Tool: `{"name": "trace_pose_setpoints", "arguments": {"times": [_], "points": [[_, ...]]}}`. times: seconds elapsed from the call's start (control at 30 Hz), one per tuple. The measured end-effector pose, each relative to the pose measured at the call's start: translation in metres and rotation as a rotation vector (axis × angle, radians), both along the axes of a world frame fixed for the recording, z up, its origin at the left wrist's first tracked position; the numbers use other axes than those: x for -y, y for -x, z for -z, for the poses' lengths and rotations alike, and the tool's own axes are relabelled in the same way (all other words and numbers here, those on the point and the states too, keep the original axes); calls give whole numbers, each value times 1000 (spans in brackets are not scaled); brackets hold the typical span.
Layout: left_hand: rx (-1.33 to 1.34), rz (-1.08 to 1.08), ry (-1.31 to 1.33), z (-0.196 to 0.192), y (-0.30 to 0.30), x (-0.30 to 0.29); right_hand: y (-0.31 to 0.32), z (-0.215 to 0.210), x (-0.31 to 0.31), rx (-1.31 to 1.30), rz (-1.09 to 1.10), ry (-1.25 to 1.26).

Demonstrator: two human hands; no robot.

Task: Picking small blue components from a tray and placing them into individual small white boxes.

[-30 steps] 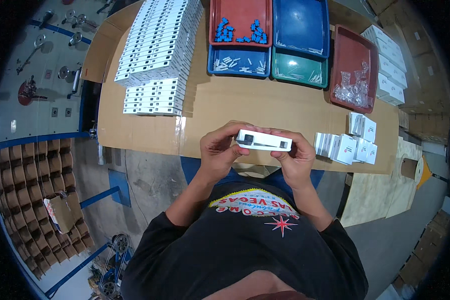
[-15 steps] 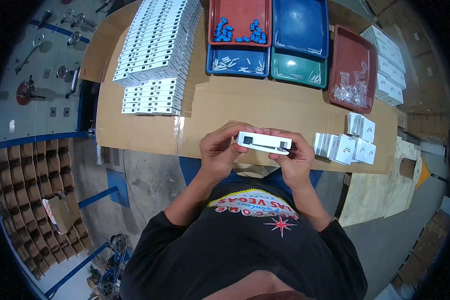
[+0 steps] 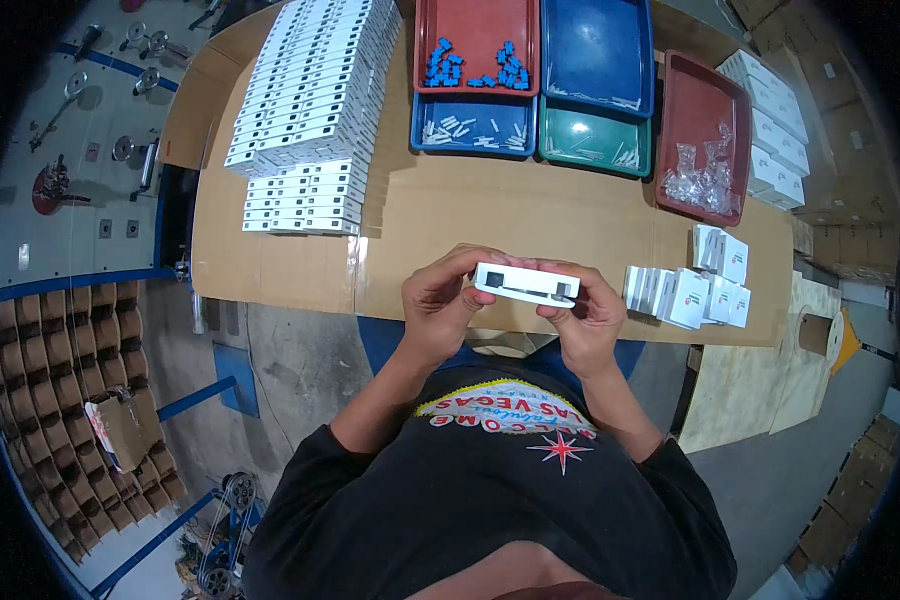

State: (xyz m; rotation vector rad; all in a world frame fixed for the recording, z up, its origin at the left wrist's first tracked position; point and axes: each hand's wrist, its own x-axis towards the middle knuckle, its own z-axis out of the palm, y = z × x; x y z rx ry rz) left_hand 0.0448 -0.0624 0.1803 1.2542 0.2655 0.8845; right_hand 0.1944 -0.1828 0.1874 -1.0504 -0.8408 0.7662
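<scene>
Between my two hands is a flat white plastic terminal box [image 3: 526, 281], held edge-on above the near edge of the table. Its narrow side shows a dark square opening at the left, a smaller dark notch at the right and a dark slit between the upper and lower shells. My left hand [image 3: 444, 300] grips the left end, thumb at the lower corner and fingers over the far side. At the right end, my right hand [image 3: 590, 315] holds it the same way, thumb underneath. The far side of the box is hidden by my fingers.
A tall stack of similar white boxes [image 3: 305, 130] stands at the left. At the back, a red tray [image 3: 475, 20] holds small blue parts, near blue [image 3: 595, 45] and green [image 3: 570, 125] trays. A dark red tray [image 3: 685, 90] contains clear bags. Small white packets [image 3: 686, 298] stand at right.
My grip on the terminal box is the same, and both hands have hardly moved. The surroundings are shifted very slightly to the left in the view.
</scene>
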Motion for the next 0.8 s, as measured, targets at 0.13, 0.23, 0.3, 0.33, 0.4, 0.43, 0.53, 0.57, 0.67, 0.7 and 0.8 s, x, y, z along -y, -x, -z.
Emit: {"name": "trace_pose_setpoints", "arguments": {"times": [0.13,0.23,0.3,0.33,0.4,0.43,0.53,0.57,0.67,0.7,0.8], "points": [[-20,-15,10,2,0,1,-2,2,0,32,8,37],[-79,-38,50,15,-3,2,-3,18,-5,22,36,102],[-149,-60,187,40,-9,-4,-3,40,-11,-27,66,180],[-147,-59,184,54,-11,-4,-4,55,-15,-25,67,177],[-289,-192,329,85,-17,-1,-7,89,-21,-186,63,346],[-313,-187,371,93,-19,0,-8,105,-22,-221,47,363],[-363,-126,455,122,-14,2,-5,134,-18,-277,41,462],[-366,-128,459,128,-12,2,-6,137,-16,-280,38,466],[-394,-88,493,140,-6,3,-6,145,-9,-338,-29,431],[-432,-81,488,140,-6,3,-6,147,-8,-318,-31,458],[-477,-84,481,142,-8,3,-2,157,-9,-327,9,482]]}}
